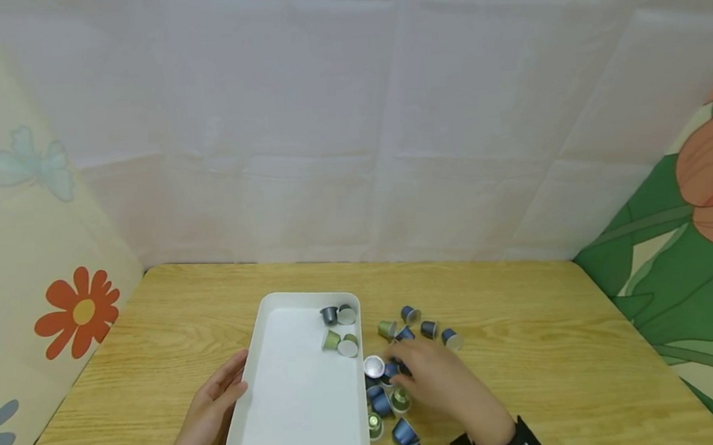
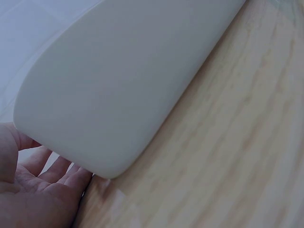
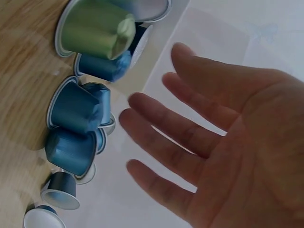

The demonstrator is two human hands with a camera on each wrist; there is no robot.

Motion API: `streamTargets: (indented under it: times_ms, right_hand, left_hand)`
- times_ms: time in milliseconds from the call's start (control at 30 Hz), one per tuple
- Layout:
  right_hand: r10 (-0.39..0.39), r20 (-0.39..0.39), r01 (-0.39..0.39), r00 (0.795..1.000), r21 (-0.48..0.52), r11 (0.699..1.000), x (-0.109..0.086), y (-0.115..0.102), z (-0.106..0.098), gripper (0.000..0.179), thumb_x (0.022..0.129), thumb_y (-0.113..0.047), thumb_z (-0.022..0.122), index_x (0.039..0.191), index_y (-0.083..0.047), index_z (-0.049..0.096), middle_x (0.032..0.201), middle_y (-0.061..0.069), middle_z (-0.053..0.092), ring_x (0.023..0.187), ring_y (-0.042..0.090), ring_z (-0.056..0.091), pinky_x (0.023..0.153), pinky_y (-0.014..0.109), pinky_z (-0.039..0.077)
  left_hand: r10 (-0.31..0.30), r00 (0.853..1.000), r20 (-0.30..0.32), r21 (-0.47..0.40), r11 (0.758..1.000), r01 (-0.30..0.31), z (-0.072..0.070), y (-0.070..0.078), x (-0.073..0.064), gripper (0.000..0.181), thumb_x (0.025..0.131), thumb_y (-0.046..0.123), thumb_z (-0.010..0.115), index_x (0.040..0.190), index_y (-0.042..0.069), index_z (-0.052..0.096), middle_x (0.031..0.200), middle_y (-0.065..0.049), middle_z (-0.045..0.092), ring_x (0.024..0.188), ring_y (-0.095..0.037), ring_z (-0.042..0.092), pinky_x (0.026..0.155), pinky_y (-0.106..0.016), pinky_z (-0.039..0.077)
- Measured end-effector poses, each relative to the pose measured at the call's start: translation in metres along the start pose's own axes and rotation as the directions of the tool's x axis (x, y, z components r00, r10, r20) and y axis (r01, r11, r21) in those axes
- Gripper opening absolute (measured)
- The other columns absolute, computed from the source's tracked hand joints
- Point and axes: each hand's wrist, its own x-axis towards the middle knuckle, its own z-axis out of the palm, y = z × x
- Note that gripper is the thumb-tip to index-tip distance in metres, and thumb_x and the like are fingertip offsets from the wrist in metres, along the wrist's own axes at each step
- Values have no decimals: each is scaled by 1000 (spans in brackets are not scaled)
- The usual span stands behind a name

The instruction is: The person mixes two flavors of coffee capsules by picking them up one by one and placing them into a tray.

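A shallow white tray [image 1: 301, 394] lies on the wooden table. At its left side, my left hand [image 1: 215, 400] holds the edge, the thumb by the rim; the left wrist view shows that hand [image 2: 42, 185] at a corner of the tray [image 2: 118, 85]. My right hand [image 1: 438, 377] hovers over loose coffee capsules right of the tray. In the right wrist view its fingers [image 3: 166, 133] are spread with nothing between them. Near them are a green capsule [image 3: 92, 28] and several blue ones, including one blue capsule [image 3: 71, 149]. Some capsules in the head view are hidden behind this hand.
Inside the tray's far right corner sit a dark capsule [image 1: 329, 315], a green capsule [image 1: 331, 340] and others beside them. More blue capsules [image 1: 451, 338] lie beyond my right hand, and two blue ones [image 1: 409, 443] near the front. A white cloth [image 1: 350, 146] hangs behind the table [image 1: 530, 348].
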Motion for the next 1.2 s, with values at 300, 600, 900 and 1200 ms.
streamTargets:
  times_ms: [300,600,900,1200]
  right_hand:
    - [38,135,-45,990,51,998,-4,-1,-1,26,80,-4,79,105,-7,72,99,4,70,91,22,65,76,38,55]
    - [22,139,-25,990,23,999,-5,-2,7,25,76,-3,82,98,-7,71,89,3,68,81,19,63,69,34,53]
    - [31,157,-34,987,16,999,-7,-4,7,21,78,-6,81,96,-7,70,90,3,69,78,19,64,65,33,52]
    - [73,204,-82,976,37,996,-9,-8,11,18,77,-3,78,92,-9,71,87,0,69,79,19,64,68,35,53]
  left_hand:
    - [10,1000,3,2,1000,-10,-1,-1,0,57,98,8,56,150,-5,34,154,-21,34,116,10,49,94,-14,44]
    - [18,1000,-8,6,1000,-18,-1,-4,0,57,98,7,57,149,-7,35,153,-22,34,116,10,50,93,-15,45]
    - [11,1000,0,5,1000,-11,-1,-3,-1,57,98,9,58,149,-5,35,153,-20,35,116,10,50,94,-15,44]
    - [45,999,3,13,999,-45,-1,-4,3,56,97,5,57,148,-8,36,153,-23,34,116,10,50,94,-14,44]
